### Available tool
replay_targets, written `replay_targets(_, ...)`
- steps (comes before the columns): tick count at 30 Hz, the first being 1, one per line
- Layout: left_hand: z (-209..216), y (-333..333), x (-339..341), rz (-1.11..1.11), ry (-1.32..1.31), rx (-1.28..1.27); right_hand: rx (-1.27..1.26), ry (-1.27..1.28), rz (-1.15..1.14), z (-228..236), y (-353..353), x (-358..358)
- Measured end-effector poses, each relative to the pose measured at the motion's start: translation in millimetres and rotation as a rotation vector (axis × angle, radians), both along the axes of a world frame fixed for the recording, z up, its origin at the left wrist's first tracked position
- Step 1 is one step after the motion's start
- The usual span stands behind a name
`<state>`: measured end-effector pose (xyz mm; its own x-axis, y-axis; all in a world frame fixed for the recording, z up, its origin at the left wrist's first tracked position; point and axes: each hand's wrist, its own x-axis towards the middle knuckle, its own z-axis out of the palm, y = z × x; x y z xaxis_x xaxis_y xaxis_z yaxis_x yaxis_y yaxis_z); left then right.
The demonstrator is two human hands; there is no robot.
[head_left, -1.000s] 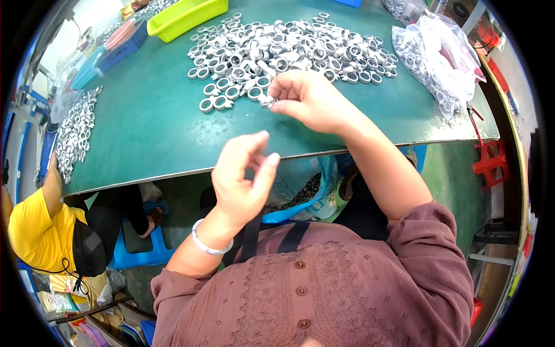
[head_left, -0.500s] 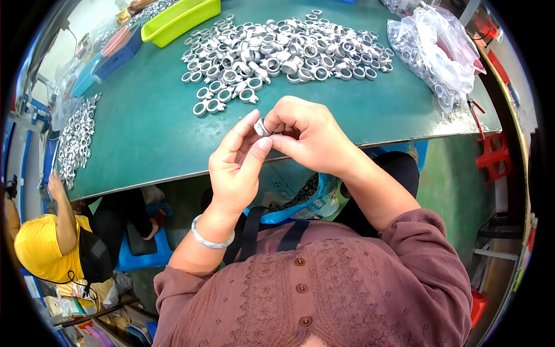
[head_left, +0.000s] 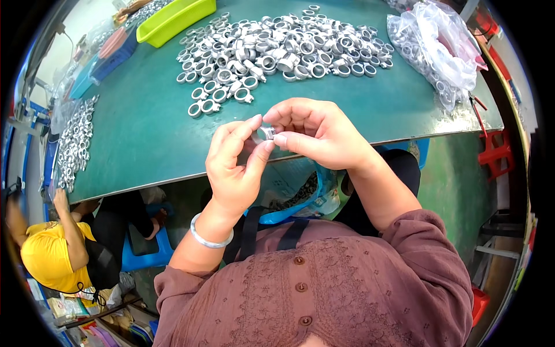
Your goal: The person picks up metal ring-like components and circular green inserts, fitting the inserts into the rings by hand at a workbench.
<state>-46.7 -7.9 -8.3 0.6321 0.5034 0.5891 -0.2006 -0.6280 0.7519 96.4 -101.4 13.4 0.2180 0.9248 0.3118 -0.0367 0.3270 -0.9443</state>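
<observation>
Between my two hands, above the table's near edge, is a small silver metal ring clamp (head_left: pixel 266 133) with a stub on its side. My left hand (head_left: pixel 234 159) pinches the ring from the left with thumb and fingertips. My right hand (head_left: pixel 315 132) has its thumb and curled fingers on the stub side. Beyond them on the green table (head_left: pixel 147 136) lies a wide pile of similar ring clamps (head_left: pixel 277 49), with several loose ones (head_left: pixel 209 106) at its near left.
A lime-green tray (head_left: pixel 176 22) stands at the back left, near a blue bin (head_left: pixel 118 61). Another heap of metal parts (head_left: pixel 78 139) lies far left by a person in yellow (head_left: pixel 55 254). A clear bag of parts (head_left: pixel 433 52) sits right. An open blue bag (head_left: pixel 295 199) hangs below the edge.
The ring clamp has turned, so its opening and stub show more. My right fingers have spread somewhat from their tight pinch. The person in yellow has shifted.
</observation>
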Motion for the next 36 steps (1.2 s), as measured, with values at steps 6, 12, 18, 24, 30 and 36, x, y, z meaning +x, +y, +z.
replay_targets(6,-0.6,-0.8,2.7,0.073,-0.081,-0.002,-0.131,0.093,0.009,1.8,-1.2,4.6)
replay_targets(12,1.4,0.0,0.2,0.002,0.000,0.042,-0.171,0.173,-0.001,1.7,-1.9,7.0)
replay_targets(18,2.5,-7.0,0.6,-0.015,0.010,-0.262,-0.194,0.211,0.013,1.7,-1.2,6.2)
replay_targets(24,6.1,-8.4,2.0,-0.066,-0.020,-0.385,-0.215,0.207,0.027,2.4,-1.8,7.1)
replay_targets(30,6.6,-9.0,-0.6,-0.097,0.020,-0.416,-0.199,0.191,0.019,1.1,-2.5,7.6)
replay_targets(36,5.2,-8.9,-0.6,-0.128,0.015,-0.353,-0.131,0.106,-0.001,-2.3,-2.1,8.5)
